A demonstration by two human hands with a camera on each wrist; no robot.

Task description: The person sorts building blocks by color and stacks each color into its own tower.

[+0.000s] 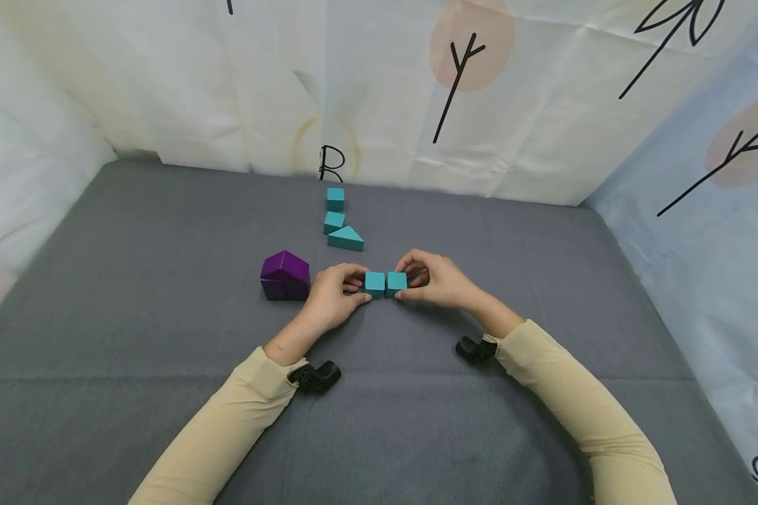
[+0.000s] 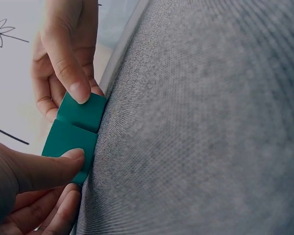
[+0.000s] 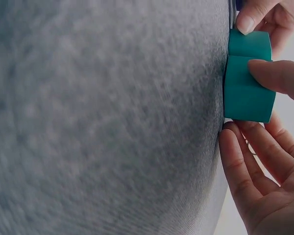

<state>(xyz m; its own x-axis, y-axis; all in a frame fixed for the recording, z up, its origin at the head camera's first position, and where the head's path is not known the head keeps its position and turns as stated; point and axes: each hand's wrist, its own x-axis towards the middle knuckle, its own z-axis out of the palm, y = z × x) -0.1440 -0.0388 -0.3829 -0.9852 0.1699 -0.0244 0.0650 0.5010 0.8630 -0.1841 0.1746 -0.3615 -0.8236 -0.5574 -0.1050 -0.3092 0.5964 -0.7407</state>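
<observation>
Just right of the purple stack (image 1: 284, 277), the left hand (image 1: 333, 298) pinches the left teal cube (image 1: 375, 282), its thumb on the near face; farther right of that stack, the right hand (image 1: 441, 282) pinches the right teal cube (image 1: 396, 281) likewise, the cubes side by side between both hands' fingers. The cubes' far faces are hidden, so exactly where some fingertips press is hard to make out, and the right wrist view cuts the purple stack to a sliver.
</observation>
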